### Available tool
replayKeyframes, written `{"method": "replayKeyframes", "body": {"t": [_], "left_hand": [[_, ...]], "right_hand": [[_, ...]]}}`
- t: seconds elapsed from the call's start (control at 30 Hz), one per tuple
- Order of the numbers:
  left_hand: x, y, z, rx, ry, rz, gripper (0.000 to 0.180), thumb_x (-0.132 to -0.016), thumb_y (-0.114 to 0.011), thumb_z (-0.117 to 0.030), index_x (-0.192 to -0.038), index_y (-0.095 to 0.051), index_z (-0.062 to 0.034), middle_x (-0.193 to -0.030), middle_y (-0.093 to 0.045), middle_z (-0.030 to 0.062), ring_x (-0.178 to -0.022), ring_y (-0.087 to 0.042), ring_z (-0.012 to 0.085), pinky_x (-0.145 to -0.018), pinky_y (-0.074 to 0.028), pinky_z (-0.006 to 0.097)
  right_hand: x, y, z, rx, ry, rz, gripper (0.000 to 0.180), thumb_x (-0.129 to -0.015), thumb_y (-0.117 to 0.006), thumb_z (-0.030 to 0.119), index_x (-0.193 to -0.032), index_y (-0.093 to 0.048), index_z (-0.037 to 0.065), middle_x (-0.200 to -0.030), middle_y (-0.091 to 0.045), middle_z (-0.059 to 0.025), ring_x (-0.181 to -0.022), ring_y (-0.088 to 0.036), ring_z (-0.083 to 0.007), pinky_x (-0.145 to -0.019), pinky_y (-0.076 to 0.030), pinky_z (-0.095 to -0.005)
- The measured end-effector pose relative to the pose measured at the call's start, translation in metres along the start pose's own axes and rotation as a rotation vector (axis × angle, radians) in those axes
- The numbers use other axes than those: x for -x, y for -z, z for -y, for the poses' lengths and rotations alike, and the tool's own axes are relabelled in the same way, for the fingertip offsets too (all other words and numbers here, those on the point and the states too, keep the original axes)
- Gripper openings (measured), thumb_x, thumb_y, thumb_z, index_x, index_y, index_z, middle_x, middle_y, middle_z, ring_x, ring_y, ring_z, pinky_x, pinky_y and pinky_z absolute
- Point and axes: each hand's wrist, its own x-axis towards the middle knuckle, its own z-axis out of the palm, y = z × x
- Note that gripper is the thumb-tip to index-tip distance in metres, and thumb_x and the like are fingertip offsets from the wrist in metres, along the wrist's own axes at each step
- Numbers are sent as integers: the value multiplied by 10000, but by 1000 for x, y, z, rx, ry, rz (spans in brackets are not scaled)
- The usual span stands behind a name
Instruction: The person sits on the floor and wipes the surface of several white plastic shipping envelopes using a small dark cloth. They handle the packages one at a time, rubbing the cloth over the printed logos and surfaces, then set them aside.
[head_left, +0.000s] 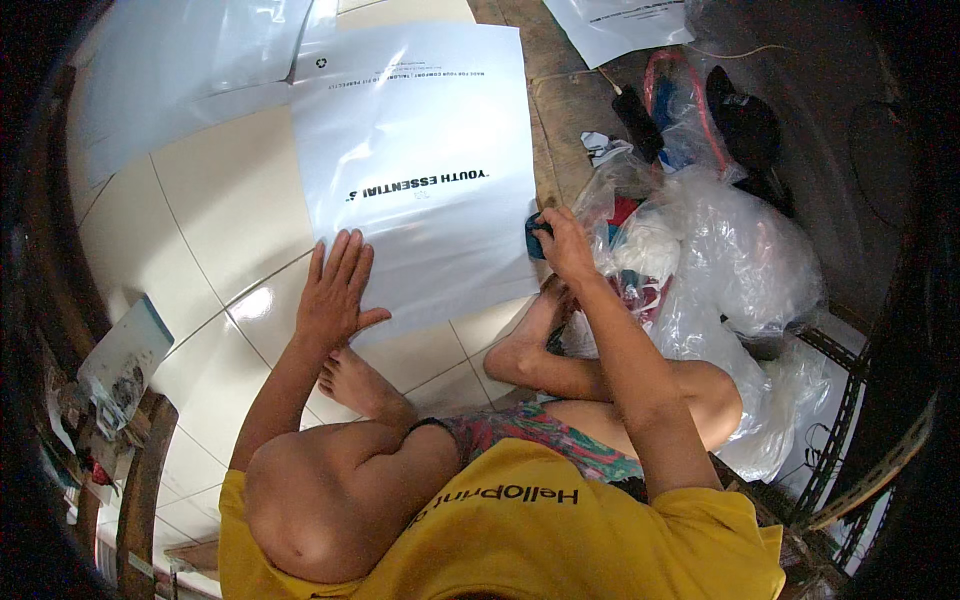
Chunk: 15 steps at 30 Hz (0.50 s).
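A large whitish plastic bag (420, 130) with black print lies flat on the tiles in front of me, the print upside down from my side. My left hand (345, 285) rests flat on its near left corner, fingers stretched out and thumb apart. At the bag's right edge, my right hand (568, 248) curls its fingers around a small dark teal object (538, 237). The hand covers part of that object, so its kind is hard to make out. My bare feet and bent legs are just below the near edge of the bag.
Crumpled clear plastic bags (740, 250) pile up at my right. Beyond them lie a black cap-like item (742, 125) and a black power strip (637, 123) with a cord. More plastic sheets (200, 80) cover the far left. A shelf edge (145, 480) stands at left.
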Motion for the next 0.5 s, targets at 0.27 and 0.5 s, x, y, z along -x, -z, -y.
{"method": "replayKeyframes", "body": {"t": [0.27,0.5], "left_hand": [[7,11,2,9,15,38,1101,-750,-594,-753,-1517,-336,-6,-1625,-216,190,-1526,-153,326,-1234,-108,548],[13,4,5,2,-1,10,1115,-744,-610,-742,-1516,-319,8,-1622,-209,207,-1528,-144,334,-1229,-114,563]], "right_hand": [[5,-9,70,-158,320,-23,196,-821,-598,39,-1016,-618,29,-1135,-569,-233,-1065,-580,-416,-909,-499,-470],[-3,-7,28,41,114,-33,199,-818,-692,26,-1009,-647,55,-1048,-595,-187,-977,-635,-411,-822,-524,-465]]}}
